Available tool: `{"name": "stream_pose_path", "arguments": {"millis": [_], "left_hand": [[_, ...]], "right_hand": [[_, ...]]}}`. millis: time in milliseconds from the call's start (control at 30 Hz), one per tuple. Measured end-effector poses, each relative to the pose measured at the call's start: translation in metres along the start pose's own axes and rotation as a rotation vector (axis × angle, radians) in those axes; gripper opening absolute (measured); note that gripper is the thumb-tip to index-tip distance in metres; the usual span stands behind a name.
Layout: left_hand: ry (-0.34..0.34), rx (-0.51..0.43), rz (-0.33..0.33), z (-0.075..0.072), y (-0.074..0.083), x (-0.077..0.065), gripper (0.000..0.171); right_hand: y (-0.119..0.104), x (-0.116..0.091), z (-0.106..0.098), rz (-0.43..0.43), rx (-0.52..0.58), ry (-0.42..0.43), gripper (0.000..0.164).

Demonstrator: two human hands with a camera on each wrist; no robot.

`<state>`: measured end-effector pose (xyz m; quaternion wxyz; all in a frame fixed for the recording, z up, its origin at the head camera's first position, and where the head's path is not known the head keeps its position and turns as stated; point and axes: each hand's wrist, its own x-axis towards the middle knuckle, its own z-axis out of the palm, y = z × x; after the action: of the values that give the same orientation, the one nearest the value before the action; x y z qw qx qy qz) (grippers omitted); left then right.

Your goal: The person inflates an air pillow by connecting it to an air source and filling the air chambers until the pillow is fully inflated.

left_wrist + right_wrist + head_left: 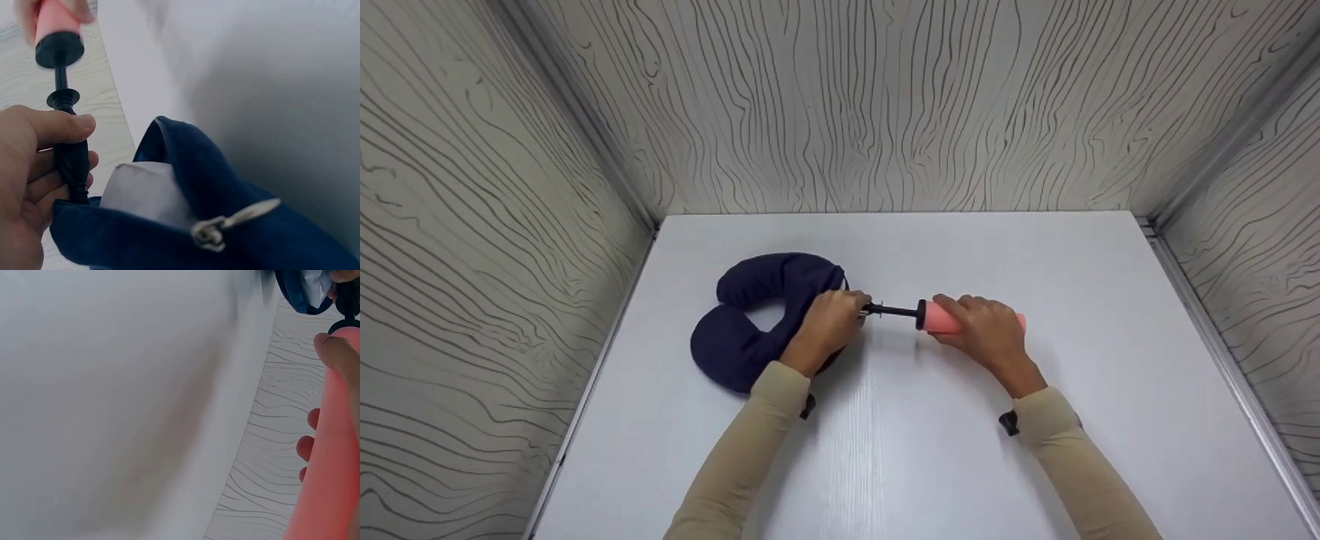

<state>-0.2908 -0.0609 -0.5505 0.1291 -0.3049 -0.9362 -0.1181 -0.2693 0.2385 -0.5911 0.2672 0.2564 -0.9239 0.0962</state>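
Navy neck pillow point(727, 346): toward worktop's point(1110, 300) far-left corner. Pump point(937, 319), right of it: left hand point(831, 321) grips black end point(73, 163), apparently as anchor; right hand point(988, 331) grasps pink barrel point(334, 455), seemingly for stroking.

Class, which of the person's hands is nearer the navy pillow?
Left. The left hand is at the right edge of the pillow; the right hand is farther right, gripping the pink pump.

neck pillow point(735, 349): navy, unzipped, pale inside point(143, 194) showing | hand pump point(939, 318): pink-and-black, rod point(898, 310) extended, right of pillow
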Motion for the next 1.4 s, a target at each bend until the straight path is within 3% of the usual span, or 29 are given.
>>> {"name": "stream_pose_path", "arguments": {"millis": [233,433,633,800,1000,1233,1400], "left_hand": [[-0.031,-0.004,-0.067,0.000,-0.003,-0.005,0.006],[-0.088,0.051,-0.020,0.001,0.017,0.001,0.005],[-0.052,0.104,0.017,0.004,0.030,0.010,0.004],[-0.065,0.021,0.000,0.003,0.024,0.010,0.007],[-0.045,-0.045,-0.024,0.000,0.009,0.006,0.014],[-0.030,-0.023,-0.043,-0.002,0.000,0.000,0.011],[-0.043,-0.009,-0.057,-0.001,0.002,-0.001,0.007]], "right_hand": [[0.011,-0.009,-0.008,0.039,0.013,-0.033,0.061],[-0.009,0.002,-0.005,0.004,-0.015,-0.057,0.063],[-0.029,0.014,0.000,-0.011,-0.034,-0.032,0.064],[-0.028,0.014,0.002,-0.019,-0.032,-0.018,0.059],[-0.011,0.005,-0.004,-0.007,-0.015,-0.033,0.062],[0.011,-0.007,-0.013,0.045,-0.018,-0.050,0.064],[0.002,0.004,-0.009,0.020,-0.012,-0.070,0.063]]}}
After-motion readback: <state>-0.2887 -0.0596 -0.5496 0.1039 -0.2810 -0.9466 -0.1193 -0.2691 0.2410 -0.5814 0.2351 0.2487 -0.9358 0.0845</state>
